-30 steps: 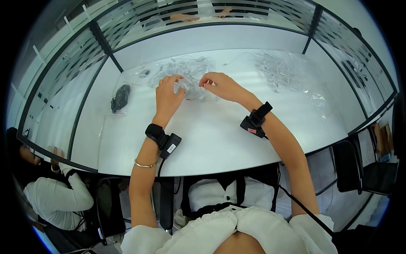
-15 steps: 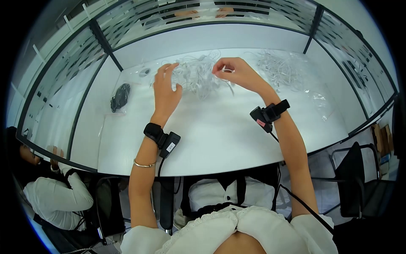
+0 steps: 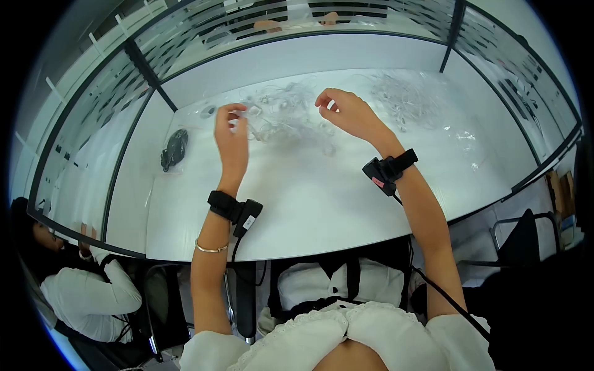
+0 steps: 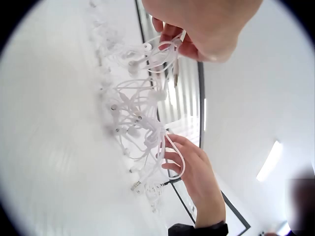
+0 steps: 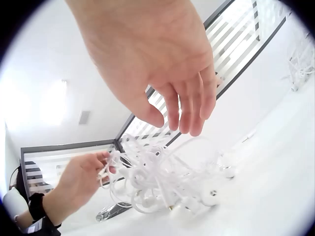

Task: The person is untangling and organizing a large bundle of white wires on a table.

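My left hand [image 3: 232, 148] is at the left end of a tangled heap of white wired earphones [image 3: 278, 117]. In the left wrist view its fingers pinch a looped bundle of earphones [image 4: 160, 56], with a metal plug [image 4: 176, 78] hanging below. The right wrist view also shows the left hand [image 5: 81, 182] at the heap's edge, with white loops by its fingertips. My right hand [image 3: 356, 117] hovers above the heap's right side. Its fingers [image 5: 194, 98] are relaxed and slightly bent, with nothing between them and the thumb.
Another heap of white cables [image 3: 405, 102] lies at the back right, with clear plastic bags [image 3: 467, 145] nearby. A bagged black item [image 3: 175, 149] and a small round roll [image 3: 209, 111] lie on the left. Framed partitions [image 3: 303, 52] enclose the table. Another person [image 3: 86, 297] sits at left.
Both hands were together at the heap, then moved apart. The right hand has let go of a white cable. The left hand has moved slightly left, its fingers closing from spread to pinching earphones.
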Action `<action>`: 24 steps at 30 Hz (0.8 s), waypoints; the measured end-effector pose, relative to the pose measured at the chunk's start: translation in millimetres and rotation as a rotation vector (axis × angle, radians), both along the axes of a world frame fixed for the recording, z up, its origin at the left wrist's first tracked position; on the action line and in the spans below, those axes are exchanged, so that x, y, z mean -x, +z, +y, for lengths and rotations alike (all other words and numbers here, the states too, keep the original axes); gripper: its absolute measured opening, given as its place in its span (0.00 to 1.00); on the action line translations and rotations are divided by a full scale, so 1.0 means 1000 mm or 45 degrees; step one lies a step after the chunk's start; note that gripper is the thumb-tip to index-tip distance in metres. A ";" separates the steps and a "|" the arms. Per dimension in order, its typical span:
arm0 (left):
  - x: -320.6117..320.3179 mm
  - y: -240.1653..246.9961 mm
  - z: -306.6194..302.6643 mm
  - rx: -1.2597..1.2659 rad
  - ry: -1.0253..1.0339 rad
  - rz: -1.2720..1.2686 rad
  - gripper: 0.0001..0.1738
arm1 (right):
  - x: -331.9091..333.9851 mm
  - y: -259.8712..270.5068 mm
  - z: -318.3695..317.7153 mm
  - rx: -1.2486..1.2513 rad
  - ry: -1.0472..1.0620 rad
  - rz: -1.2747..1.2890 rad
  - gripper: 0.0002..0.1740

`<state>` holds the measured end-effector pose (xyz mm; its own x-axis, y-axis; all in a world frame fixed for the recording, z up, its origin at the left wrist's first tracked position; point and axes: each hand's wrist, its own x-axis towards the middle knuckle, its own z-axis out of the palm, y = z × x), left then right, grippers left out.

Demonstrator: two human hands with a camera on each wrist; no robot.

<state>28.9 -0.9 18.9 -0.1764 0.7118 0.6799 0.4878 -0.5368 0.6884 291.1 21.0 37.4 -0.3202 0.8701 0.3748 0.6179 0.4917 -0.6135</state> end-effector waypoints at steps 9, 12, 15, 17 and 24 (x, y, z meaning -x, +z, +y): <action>-0.006 0.012 -0.006 -0.116 -0.178 0.098 0.14 | 0.011 0.002 -0.002 -0.190 0.071 0.284 0.12; -0.015 0.014 -0.010 0.065 -0.475 0.056 0.20 | 0.029 0.003 -0.013 -0.310 0.312 0.275 0.15; -0.020 0.012 -0.012 0.126 -0.630 0.081 0.19 | 0.039 0.005 -0.023 -0.321 0.333 0.206 0.15; -0.021 0.010 -0.012 0.157 -0.663 0.136 0.17 | 0.039 0.006 -0.024 -0.254 0.236 0.097 0.12; -0.018 0.010 -0.010 0.101 -0.480 -0.346 0.07 | 0.037 0.010 -0.016 -0.214 0.180 0.391 0.09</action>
<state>46.8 -10.8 28.9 -0.0596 0.8080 0.5861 0.0651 -0.5828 0.8100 254.2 4.9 47.2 -0.2829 0.7437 0.6057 0.3365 0.6683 -0.6634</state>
